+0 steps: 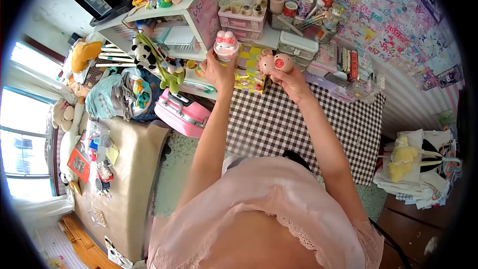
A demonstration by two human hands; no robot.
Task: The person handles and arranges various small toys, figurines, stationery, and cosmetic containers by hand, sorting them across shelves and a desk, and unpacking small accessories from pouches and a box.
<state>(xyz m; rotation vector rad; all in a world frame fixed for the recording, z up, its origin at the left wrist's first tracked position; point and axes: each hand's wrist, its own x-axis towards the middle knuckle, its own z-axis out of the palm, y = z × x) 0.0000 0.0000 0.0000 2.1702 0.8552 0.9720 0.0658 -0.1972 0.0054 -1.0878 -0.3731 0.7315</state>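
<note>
Presently, left hand: the left hand [219, 73] grasps a white-and-pink figure [226, 47], fingers curled about its lower part; a pink bow-like shape tops the figure.
Right hand: the right hand [293, 83] grips a pink pig-faced piece [283, 63], its round snout turned up toward the camera. A second rounded pink piece [266, 65] sits directly beside it; cannot tell whether the two are joined.
Position of held items: both at the far edge of the table, figure to the left, pig-faced piece to the right, well apart.
Between hands: a yellow patterned panel [250, 83], partly hidden.
Table: black-and-white checked cloth [271, 127], extending from the yellow panel toward the person's body.
Behind left hand: white shelf unit [198, 17], with a pink drawer box [242, 24] just to its right.
Behind right hand: white-lidded clear container [298, 45]; beyond it, an organiser filled with cups and brushes [308, 17].
Left of table: pink suitcase [180, 114] on the floor; panda plush [144, 56] and green plush [172, 80] hang near the shelf unit.
Right of table: yellow plush [404, 157] atop white fabric.
Wall: covered in pastel character stickers [381, 17].
</note>
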